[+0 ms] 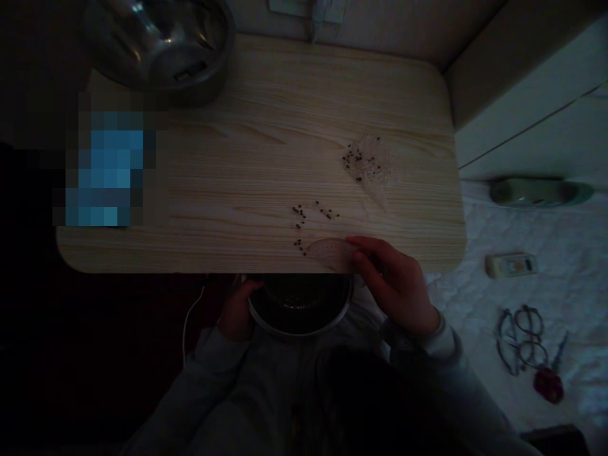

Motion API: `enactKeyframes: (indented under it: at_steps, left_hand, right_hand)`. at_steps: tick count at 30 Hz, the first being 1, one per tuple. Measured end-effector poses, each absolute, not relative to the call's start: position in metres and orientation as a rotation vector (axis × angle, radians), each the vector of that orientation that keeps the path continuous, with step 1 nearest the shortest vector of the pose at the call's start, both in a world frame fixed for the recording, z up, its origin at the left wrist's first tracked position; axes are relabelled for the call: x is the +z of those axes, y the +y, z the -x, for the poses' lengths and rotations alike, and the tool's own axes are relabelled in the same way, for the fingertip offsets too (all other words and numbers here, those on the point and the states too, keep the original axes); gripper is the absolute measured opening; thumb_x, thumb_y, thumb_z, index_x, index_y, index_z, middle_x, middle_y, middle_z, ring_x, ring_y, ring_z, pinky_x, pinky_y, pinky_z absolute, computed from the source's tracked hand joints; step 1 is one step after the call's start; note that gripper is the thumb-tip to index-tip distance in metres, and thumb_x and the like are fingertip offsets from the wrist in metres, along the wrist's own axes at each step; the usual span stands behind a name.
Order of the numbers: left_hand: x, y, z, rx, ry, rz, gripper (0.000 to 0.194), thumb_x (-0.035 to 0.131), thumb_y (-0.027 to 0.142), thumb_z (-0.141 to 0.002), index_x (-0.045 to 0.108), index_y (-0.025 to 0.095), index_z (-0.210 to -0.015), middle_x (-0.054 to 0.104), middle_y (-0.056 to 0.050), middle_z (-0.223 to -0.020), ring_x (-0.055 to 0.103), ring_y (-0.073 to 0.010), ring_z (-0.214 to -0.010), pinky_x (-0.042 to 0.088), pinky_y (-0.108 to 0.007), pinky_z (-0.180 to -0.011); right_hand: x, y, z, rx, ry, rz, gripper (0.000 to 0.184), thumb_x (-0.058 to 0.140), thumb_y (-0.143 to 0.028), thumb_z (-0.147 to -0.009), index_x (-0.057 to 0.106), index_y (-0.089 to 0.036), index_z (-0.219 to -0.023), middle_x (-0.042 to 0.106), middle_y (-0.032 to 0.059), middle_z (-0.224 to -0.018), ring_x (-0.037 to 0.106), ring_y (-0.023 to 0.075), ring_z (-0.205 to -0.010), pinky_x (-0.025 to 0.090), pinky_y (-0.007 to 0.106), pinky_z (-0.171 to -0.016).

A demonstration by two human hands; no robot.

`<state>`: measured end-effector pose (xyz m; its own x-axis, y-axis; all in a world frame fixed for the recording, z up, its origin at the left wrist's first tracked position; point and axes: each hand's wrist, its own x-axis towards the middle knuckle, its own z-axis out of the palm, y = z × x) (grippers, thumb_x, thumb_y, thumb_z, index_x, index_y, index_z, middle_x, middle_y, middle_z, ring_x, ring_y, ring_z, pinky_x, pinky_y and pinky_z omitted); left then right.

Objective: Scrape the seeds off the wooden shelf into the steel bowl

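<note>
My right hand (396,282) pinches a thin clear plastic piece (330,252) that lies flat at the near edge of the wooden table (266,158). Small dark seeds (313,218) are scattered just beyond it. My left hand (237,310) grips the rim of a small metal bowl (299,307) held below the table edge, with dark contents inside. A clear plastic bag (370,161) with more seeds on it lies further right on the table.
A large steel bowl (156,41) sits at the table's far left corner. A blurred blue patch covers the left side. On the white quilted surface to the right lie a green dish (539,191), a small remote-like item (510,265), glasses (520,335) and a red object (548,383).
</note>
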<state>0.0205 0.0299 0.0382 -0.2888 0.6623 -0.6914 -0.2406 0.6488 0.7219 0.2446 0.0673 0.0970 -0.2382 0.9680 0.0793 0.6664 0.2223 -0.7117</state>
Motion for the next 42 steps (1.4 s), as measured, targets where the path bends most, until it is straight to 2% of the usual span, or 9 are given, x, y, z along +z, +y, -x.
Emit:
enactKeyframes:
  at_steps: [5, 19, 25, 28, 32, 35, 39, 42]
  left_hand:
    - [0.036, 0.031, -0.024, 0.964, 1.528, -0.191, 0.006, 0.062, 0.025, -0.050, 0.065, 0.019, -0.052, 0.063, 0.000, -0.055, 0.060, -0.0220, -0.071, 0.044, -0.034, -0.072]
    - [0.041, 0.034, -0.027, 0.937, 1.543, -0.171, 0.007, 0.062, 0.027, -0.050, 0.061, 0.022, -0.045, 0.062, 0.000, -0.050, 0.060, -0.0241, -0.071, 0.047, -0.035, -0.070]
    - [0.033, 0.025, -0.020, 0.969, 1.623, -0.383, 0.003, 0.064, 0.022, -0.047, 0.063, 0.021, -0.049, 0.066, -0.003, -0.062, 0.060, -0.0270, -0.079, 0.044, -0.037, -0.076]
    - [0.035, 0.025, -0.019, 0.944, 1.673, -0.477, 0.009, 0.065, 0.018, -0.043, 0.064, 0.021, -0.051, 0.066, -0.002, -0.061, 0.059, -0.0264, -0.077, 0.043, -0.037, -0.078]
    - [0.039, 0.034, -0.022, 0.978, 1.617, -0.410, 0.006, 0.061, 0.027, -0.050, 0.063, 0.021, -0.053, 0.066, -0.003, -0.065, 0.059, -0.0269, -0.083, 0.044, -0.038, -0.077]
    - [0.040, 0.038, -0.023, 0.991, 1.607, -0.407, 0.005, 0.062, 0.026, -0.051, 0.062, 0.021, -0.054, 0.066, -0.003, -0.067, 0.058, -0.0273, -0.087, 0.044, -0.037, -0.077]
    - [0.037, 0.034, -0.021, 0.942, 1.613, -0.374, 0.006, 0.063, 0.026, -0.049, 0.062, 0.020, -0.051, 0.064, -0.002, -0.061, 0.059, -0.0258, -0.079, 0.044, -0.037, -0.075]
    - [0.034, 0.032, -0.020, 0.961, 1.573, -0.347, 0.007, 0.062, 0.026, -0.050, 0.064, 0.019, -0.052, 0.066, -0.002, -0.065, 0.059, -0.0241, -0.077, 0.044, -0.036, -0.074]
  right_hand:
    - [0.098, 0.067, -0.245, 0.759, -2.004, 1.504, 0.026, 0.047, -0.023, -0.082, 0.056, -0.023, -0.107, 0.065, 0.0034, -0.092, 0.060, 0.0153, -0.076, 0.048, 0.029, -0.066]
    - [0.101, 0.067, -0.238, 0.787, -2.093, 1.412, 0.026, 0.045, -0.020, -0.083, 0.055, -0.022, -0.107, 0.065, 0.0036, -0.089, 0.058, 0.0153, -0.079, 0.047, 0.031, -0.070]
    - [0.101, 0.069, -0.233, 0.756, -2.133, 1.365, 0.025, 0.045, -0.018, -0.083, 0.055, -0.021, -0.106, 0.066, 0.0038, -0.087, 0.058, 0.0151, -0.078, 0.046, 0.030, -0.070]
    - [0.102, 0.069, -0.231, 0.763, -2.162, 1.334, 0.024, 0.045, -0.018, -0.083, 0.055, -0.020, -0.105, 0.066, 0.0037, -0.084, 0.058, 0.0146, -0.076, 0.046, 0.030, -0.068]
    - [0.102, 0.069, -0.231, 0.795, -2.192, 1.288, 0.024, 0.045, -0.019, -0.083, 0.055, -0.019, -0.105, 0.065, 0.0034, -0.081, 0.058, 0.0137, -0.072, 0.046, 0.029, -0.067]
    - [0.102, 0.067, -0.232, 0.780, -2.130, 1.337, 0.025, 0.045, -0.019, -0.083, 0.055, -0.020, -0.106, 0.066, 0.0038, -0.086, 0.059, 0.0144, -0.076, 0.047, 0.029, -0.068]
    - [0.100, 0.064, -0.231, 0.745, -2.062, 1.409, 0.027, 0.046, -0.020, -0.083, 0.054, -0.022, -0.108, 0.065, 0.0035, -0.091, 0.059, 0.0149, -0.078, 0.049, 0.029, -0.068]
    - [0.097, 0.062, -0.231, 0.728, -2.013, 1.448, 0.027, 0.047, -0.020, -0.082, 0.054, -0.023, -0.108, 0.065, 0.0027, -0.090, 0.059, 0.0144, -0.074, 0.049, 0.030, -0.068]
